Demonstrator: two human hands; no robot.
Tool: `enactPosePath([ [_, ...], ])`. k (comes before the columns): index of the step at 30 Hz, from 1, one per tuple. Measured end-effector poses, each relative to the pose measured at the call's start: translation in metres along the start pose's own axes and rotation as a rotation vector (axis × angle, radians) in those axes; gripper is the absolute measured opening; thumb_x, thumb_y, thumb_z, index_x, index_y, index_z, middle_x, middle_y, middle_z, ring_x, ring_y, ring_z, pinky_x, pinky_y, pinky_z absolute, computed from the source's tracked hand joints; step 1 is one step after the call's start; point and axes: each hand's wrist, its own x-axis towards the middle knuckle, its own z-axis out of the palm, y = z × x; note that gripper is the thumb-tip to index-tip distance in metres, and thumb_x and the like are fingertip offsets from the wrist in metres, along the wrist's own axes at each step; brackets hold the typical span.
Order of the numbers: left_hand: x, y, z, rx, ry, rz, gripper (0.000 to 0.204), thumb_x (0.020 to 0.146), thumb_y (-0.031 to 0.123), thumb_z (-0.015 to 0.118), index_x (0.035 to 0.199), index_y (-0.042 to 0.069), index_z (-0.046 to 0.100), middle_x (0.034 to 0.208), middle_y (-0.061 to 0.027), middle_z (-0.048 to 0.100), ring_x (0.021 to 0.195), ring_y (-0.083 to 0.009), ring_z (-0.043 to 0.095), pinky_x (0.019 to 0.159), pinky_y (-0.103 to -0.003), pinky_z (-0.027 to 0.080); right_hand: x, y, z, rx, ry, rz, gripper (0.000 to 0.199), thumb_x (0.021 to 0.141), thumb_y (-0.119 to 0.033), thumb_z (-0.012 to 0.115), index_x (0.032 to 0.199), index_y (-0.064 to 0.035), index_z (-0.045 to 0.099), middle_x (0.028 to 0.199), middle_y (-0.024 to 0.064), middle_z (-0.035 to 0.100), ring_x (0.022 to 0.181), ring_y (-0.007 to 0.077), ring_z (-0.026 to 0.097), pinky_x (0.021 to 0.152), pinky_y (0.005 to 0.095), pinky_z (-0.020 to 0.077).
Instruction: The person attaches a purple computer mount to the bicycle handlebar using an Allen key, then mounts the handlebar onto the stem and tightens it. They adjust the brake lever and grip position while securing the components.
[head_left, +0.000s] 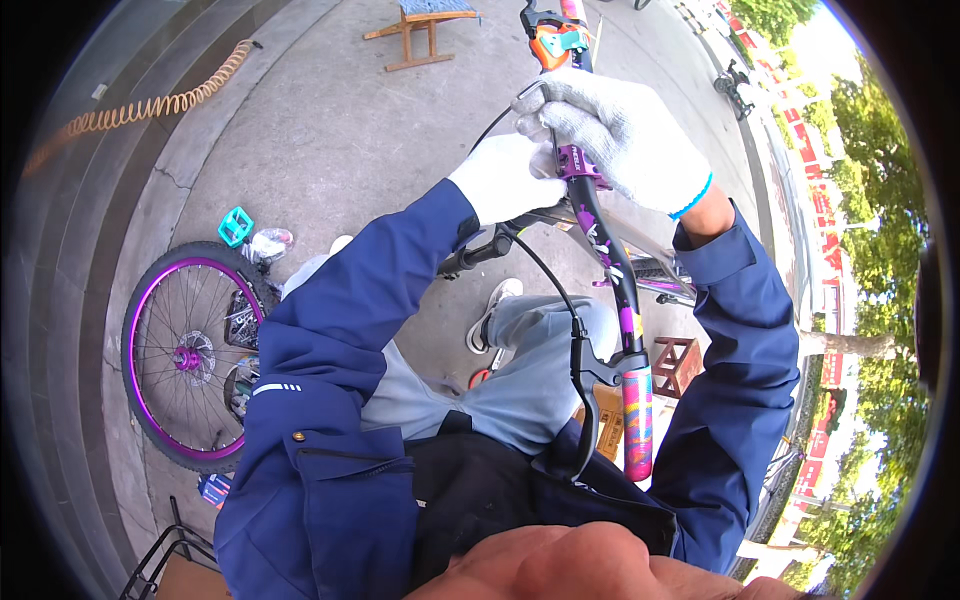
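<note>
A black handlebar [600,235] with pink and purple splashes runs down through the middle, clamped by a purple stem [578,165]. My right hand [625,130], in a white knit glove, is closed on a thin dark hex key [554,150] just beside the stem. Below it my left hand [505,178], gloved too, has its fingers curled against the side of the stem; what lies inside them is hidden. Toward me the bar ends in a multicoloured grip [637,425] with a black brake lever [583,410]. An orange and teal part [555,45] sits by the far end.
A wheel with a purple rim [135,340] lies at the left, near a teal pedal [236,226]. At the back stands a wooden stool [432,45]. An orange coiled hose [165,105] crosses the steps. A small brown stool [676,366] and cardboard box [606,415] are near my legs.
</note>
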Motion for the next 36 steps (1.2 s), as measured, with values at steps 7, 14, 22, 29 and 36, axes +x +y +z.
enactPosePath([
  [7,0.003,-0.014,0.008,-0.251,-0.031,-0.026,0.044,0.094,0.04,0.078,0.121,0.006,0.078,0.111,-0.0203,0.08,0.103,-0.0381,0.077,0.095,-0.047,0.061,0.008,0.002,0.005,-0.225,0.04,0.034,0.025,0.104,-0.023,0.08,0.111,0.0,0.073,0.086,0.0108,0.079,0.069,0.0143,0.079,0.064,0.0278,0.0599],
  [14,0.006,-0.021,0.001,-0.142,-0.082,0.078,0.055,0.086,0.02,0.086,0.137,0.007,0.069,0.126,-0.0141,0.076,0.118,-0.0264,0.074,0.104,-0.041,0.06,0.022,0.009,0.018,-0.553,0.049,-0.152,0.038,0.094,-0.04,0.086,0.1,-0.0074,0.066,0.084,0.0153,0.071,0.081,0.0395,0.073,0.078,0.048,0.0579],
  [22,-0.024,-0.007,-0.072,-0.553,-0.216,-0.101,0.058,0.101,0.004,0.078,0.156,0.002,0.058,0.135,-0.013,0.075,0.128,-0.0214,0.071,0.108,-0.037,0.059,0.025,0.013,-0.012,-0.359,-0.218,-0.111,0.03,0.098,-0.031,0.077,0.118,-0.0088,0.078,0.1,0.0138,0.079,0.092,0.0336,0.076,0.089,0.0417,0.0588],
  [29,-0.05,0.032,-0.153,-0.75,-0.251,-0.328,0.056,0.11,0.019,0.069,0.16,0.0,0.053,0.138,-0.0184,0.075,0.122,-0.0268,0.076,0.102,-0.04,0.064,0.018,0.025,-0.005,-0.526,0.04,-0.252,0.043,0.089,-0.051,0.082,0.09,-0.011,0.066,0.086,0.012,0.07,0.086,0.0364,0.071,0.079,0.0485,0.0538],
  [36,-0.025,0.081,-0.161,-0.395,-0.08,-0.466,0.037,0.113,0.031,0.068,0.134,0.001,0.074,0.103,-0.0117,0.082,0.085,-0.0206,0.079,0.077,-0.033,0.066,0.015,0.032,0.003,-0.572,0.068,-0.337,0.037,0.093,-0.046,0.079,0.092,-0.0121,0.064,0.086,0.0124,0.069,0.086,0.037,0.071,0.079,0.0485,0.0541],
])
